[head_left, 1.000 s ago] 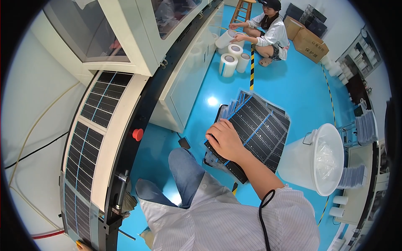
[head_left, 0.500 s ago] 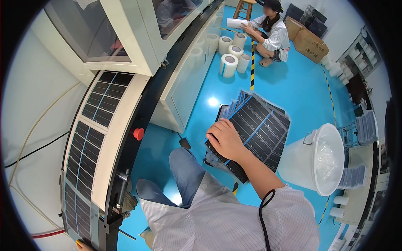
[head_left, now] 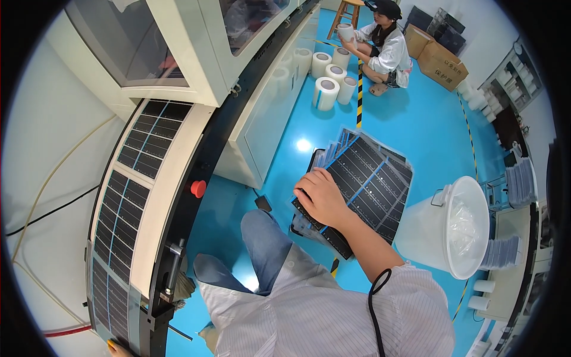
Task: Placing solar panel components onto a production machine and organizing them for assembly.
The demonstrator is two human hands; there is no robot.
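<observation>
My right hand (head_left: 321,195) lies at the left edge of a stack of black panels (head_left: 369,184) with blue stripes, its fingers bent over the top panel's edge. The stacked panels are slightly fanned, with clear sheets poking out at the far left corner. At the bottom left, my left hand (head_left: 119,350) is mostly cut off by the picture's rim; something orange-yellow covers a fingertip. That hand is beside the near end of a clear film strip (head_left: 134,321), which overlies a row of black panels (head_left: 122,208) on the machine's bed.
A red button (head_left: 198,189) and a metal handle (head_left: 175,268) are on the machine's side. White film rolls (head_left: 326,95) stand on the blue floor. Beyond them a co-worker (head_left: 389,50) squats, holding one roll. A white bucket (head_left: 425,223) with clear plastic inside stands right of the stack.
The co-worker has turned the white roll from lying lengthwise to more upright. My right hand stays on the stack, and my left hand looks nearly unmoved.
</observation>
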